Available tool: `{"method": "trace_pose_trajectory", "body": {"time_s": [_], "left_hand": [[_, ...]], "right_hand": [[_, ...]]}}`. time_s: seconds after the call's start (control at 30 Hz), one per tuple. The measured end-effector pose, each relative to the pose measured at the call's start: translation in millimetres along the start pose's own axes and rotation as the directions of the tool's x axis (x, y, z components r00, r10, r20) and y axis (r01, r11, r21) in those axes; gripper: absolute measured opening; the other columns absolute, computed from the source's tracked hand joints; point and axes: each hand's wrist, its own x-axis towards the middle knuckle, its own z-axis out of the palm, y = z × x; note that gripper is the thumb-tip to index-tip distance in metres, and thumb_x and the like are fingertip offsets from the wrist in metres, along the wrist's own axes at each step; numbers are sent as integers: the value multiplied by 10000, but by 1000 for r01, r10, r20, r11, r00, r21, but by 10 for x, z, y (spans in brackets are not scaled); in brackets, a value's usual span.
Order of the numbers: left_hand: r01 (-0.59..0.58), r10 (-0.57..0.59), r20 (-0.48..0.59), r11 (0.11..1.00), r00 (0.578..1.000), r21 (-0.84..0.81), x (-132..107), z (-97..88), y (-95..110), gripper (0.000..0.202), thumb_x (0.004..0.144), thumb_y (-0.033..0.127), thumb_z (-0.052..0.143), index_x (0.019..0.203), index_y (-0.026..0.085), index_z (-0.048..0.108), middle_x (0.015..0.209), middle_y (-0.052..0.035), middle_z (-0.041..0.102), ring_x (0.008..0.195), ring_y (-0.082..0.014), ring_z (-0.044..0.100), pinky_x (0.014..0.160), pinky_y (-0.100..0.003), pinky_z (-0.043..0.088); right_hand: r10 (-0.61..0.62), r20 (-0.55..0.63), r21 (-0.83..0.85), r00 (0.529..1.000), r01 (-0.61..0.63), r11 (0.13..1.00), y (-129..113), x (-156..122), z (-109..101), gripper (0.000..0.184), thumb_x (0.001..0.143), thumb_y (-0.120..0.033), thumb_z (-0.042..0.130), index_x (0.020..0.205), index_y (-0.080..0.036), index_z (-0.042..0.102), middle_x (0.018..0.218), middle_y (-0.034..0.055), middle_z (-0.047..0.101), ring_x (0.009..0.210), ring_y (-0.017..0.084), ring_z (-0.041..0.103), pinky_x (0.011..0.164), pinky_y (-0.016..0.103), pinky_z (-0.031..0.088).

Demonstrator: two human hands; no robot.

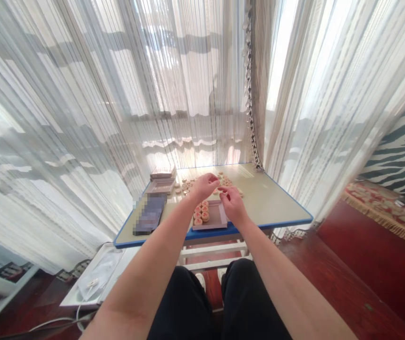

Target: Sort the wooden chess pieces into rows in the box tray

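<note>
Above the table's middle, my left hand reaches over loose pieces with its fingers bent together; what they hold, if anything, is hidden. Lower and to the right, my right hand is closed, thumb and fingertips around what looks like a pale round Chinese chess piece. Just below the hands lies a shallow box tray at the table's front edge. Round chess pieces with red characters stand in two columns on its left side. More loose chess pieces lie scattered behind, partly covered by my hands.
A dark flat item, partly pixelated, lies on the table's left side. Behind it are an open box part and stacked boxes. The table has a blue edge. Sheer curtains hang behind; a white stand is lower left.
</note>
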Motion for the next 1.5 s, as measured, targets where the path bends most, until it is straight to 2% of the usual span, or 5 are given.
{"method": "trace_pose_trajectory", "body": {"time_s": [0.17,0.53,0.8,1.17,1.5], "left_hand": [[91,-72,141,987,987,-131,314,17,135,229,730,281,568,877,122,645,776,-55,673,647,-123,600,549,-213,441],[52,9,293,978,956,-202,498,-161,-440,336,740,439,571,915,169,664,839,-57,695,714,-151,610,628,-260,461],[94,-84,133,993,988,-75,387,-134,-555,323,730,453,550,795,163,678,744,-33,673,660,-140,565,572,-241,406],[1,-1,239,1000,971,0,277,9,-367,280,771,409,528,802,174,677,762,-31,686,651,-135,577,606,-251,426],[-29,38,255,999,966,-37,266,60,-372,217,770,337,547,835,177,679,789,-26,688,709,-146,599,652,-254,444]], "right_hand": [[113,234,-378,966,-16,925,355,412,-355,257,801,-303,474,843,-207,709,834,50,648,818,182,577,793,296,435],[238,125,-616,963,-113,779,857,551,-396,253,757,-421,536,807,-260,725,951,50,650,970,239,522,874,396,342],[286,208,-630,935,-95,771,886,537,-404,299,739,-454,551,842,-228,717,929,65,671,975,278,515,859,405,364],[38,87,-305,996,-10,952,879,459,-446,242,808,-321,514,938,-209,684,895,47,706,813,197,611,774,330,471],[-52,91,-316,995,78,945,856,459,-420,221,810,-292,508,864,-222,710,897,47,717,777,193,641,743,324,501]]}}
